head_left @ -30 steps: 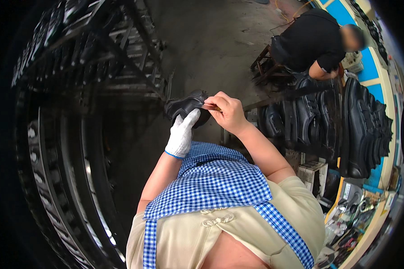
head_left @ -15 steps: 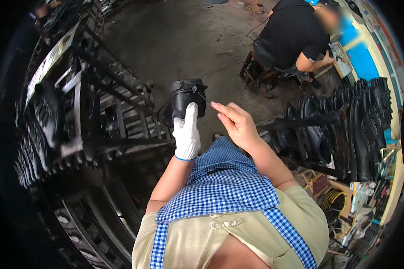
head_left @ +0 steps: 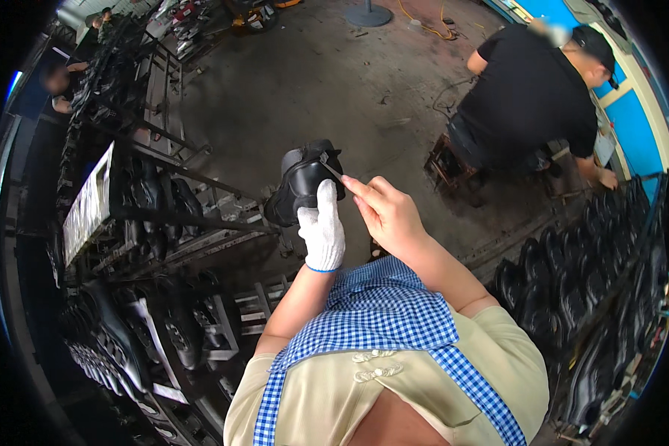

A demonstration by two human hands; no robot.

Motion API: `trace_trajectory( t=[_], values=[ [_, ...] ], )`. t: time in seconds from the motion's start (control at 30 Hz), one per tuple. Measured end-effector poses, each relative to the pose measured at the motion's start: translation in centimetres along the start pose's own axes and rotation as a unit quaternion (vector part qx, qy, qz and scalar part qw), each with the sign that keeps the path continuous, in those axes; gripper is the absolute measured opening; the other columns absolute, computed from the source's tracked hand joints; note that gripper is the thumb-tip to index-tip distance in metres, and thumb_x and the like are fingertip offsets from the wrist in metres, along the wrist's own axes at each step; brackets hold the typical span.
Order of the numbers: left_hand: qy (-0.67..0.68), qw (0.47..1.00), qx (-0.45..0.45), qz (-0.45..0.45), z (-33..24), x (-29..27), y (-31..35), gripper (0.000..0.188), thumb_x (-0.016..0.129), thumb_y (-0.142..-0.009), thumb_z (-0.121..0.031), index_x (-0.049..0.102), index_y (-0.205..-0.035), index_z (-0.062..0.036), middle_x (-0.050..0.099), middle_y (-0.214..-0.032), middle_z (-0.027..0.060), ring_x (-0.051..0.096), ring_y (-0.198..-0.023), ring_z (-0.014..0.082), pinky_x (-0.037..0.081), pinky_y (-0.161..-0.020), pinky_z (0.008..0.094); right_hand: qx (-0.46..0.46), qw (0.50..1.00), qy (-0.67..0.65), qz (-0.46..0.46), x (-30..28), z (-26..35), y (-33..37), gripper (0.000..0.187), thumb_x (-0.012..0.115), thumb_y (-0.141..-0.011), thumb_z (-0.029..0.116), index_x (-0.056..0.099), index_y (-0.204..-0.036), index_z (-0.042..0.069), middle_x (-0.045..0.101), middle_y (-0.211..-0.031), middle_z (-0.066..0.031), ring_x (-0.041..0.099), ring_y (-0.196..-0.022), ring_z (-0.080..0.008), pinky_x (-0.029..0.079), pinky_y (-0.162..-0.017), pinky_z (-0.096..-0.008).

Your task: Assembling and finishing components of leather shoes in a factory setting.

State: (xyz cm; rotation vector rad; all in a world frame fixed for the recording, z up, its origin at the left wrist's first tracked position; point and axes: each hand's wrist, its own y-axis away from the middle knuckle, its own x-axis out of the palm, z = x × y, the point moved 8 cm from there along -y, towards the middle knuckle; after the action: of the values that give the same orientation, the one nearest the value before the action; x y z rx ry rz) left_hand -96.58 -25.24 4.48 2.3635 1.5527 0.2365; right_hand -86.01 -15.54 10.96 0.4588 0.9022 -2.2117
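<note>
The left hand (head_left: 322, 232), in a white knit glove, is closed around a black boot (head_left: 302, 183) and holds it up in the air in front of the person's chest, above the grey concrete floor (head_left: 327, 82). The boot is carried by the hand alone; it rests on nothing. The bare right hand (head_left: 386, 215) sits just beside it, thumb and forefinger pinched together on a thin dark strand (head_left: 330, 168) that runs up to the top of the boot. Whether that strand is a thread, a lace or a slim tool I cannot tell from here.

The person wears a blue-and-white checked apron (head_left: 383, 327) over a pale beige top.

To the left stands a metal rack (head_left: 163, 215) filled with more black boots, tier under tier. Another row of black boots (head_left: 580, 297) lines the right side. Further back on the right, a person in a black shirt (head_left: 531, 93) crouches on the floor, turned away, near a blue wall (head_left: 632, 119).
</note>
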Motion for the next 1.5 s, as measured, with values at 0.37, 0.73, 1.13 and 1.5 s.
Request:
trace_trajectory(
  t=[0.37,0.73,1.13,1.5],
  values=[
    [0.098,0.994,0.016,-0.034,-3.6,5.2,-15.2,0.025,0.06,-0.097,-0.028,0.065,-0.106,-0.005,0.066,-0.09,0.0025,0.059,-0.075,0.0091,0.048,-0.062,0.0253,0.0,1.0,0.005,0.01,5.3,-7.0,-15.0,0.044,0.062,-0.085,0.002,0.06,-0.127,0.014,0.054,-0.08,-0.0079,0.061,-0.061,-0.0235,0.052,-0.055,-0.0348],
    [0.178,0.958,0.204,-0.089,-10.2,4.5,-36.3,0.028,0.065,-0.094,-0.029,0.065,-0.107,-0.0048,0.068,-0.087,0.0039,0.063,-0.071,0.0103,0.049,-0.057,0.0248,0.006,0.998,-0.059,0.009,16.7,-11.0,-34.7,0.04,0.062,-0.086,0.0,0.064,-0.124,0.012,0.054,-0.077,-0.0092,0.056,-0.058,-0.0208,0.047,-0.054,-0.0323],
    [0.13,0.966,0.167,-0.151,-17.6,1.9,-53.2,0.031,0.057,-0.098,-0.02,0.057,-0.122,-0.0001,0.065,-0.111,0.0077,0.062,-0.097,0.0147,0.05,-0.085,0.0293,-0.018,0.984,-0.167,0.06,28.5,-16.2,-54.1,0.03,0.061,-0.091,0.006,0.065,-0.12,0.01,0.051,-0.072,-0.0111,0.052,-0.059,-0.0221,0.044,-0.057,-0.0321],
    [0.188,0.959,0.144,-0.154,-24.5,3.7,-67.2,0.038,0.062,-0.095,-0.026,0.059,-0.122,0.0006,0.066,-0.106,0.005,0.06,-0.092,0.01,0.049,-0.079,0.0262,0.008,0.95,-0.172,0.262,36.4,-23.7,-72.7,0.031,0.078,-0.078,0.028,0.062,-0.085,0.003,0.06,-0.066,-0.0073,0.058,-0.056,-0.0174,0.046,-0.055,-0.0316]
  ],
)
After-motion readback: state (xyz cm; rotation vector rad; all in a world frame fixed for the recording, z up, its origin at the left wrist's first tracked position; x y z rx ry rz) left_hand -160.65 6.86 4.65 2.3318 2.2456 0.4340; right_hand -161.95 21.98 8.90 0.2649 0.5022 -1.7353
